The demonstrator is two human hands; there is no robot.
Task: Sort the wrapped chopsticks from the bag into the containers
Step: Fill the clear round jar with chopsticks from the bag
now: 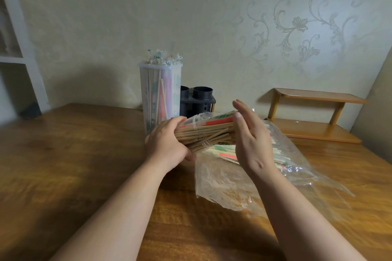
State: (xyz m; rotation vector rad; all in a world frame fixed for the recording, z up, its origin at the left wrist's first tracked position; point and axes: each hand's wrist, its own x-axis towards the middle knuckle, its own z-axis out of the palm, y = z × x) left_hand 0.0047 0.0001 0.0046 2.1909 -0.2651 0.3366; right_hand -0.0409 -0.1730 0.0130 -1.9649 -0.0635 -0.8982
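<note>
Home room: floral wallpaper point(297, 25), wooden table point(63, 154) (small wooden shelf point(318, 96) on it).

Floral wallpaper point(297, 23), wooden table point(63, 154), small wooden shelf point(314, 116), white shelving point(17, 59)

A two-tier wooden rack point(318, 96) sits on the table point(63, 154) (floral wallpaper point(297, 23) behind).

I see a brown wooden table point(74, 154) with a strong grain, running back to the wall. Toward the back stand a tall clear container point(160, 95) packed with upright chopsticks and, just beside it on the right, a black holder point(201, 99) with two round tubes; further right sits a low two-tier wooden shelf point(314, 131). Nearer me a crumpled clear plastic bag point(222, 180) lies flat, with wrapped chopsticks point(224, 154) inside it
</note>
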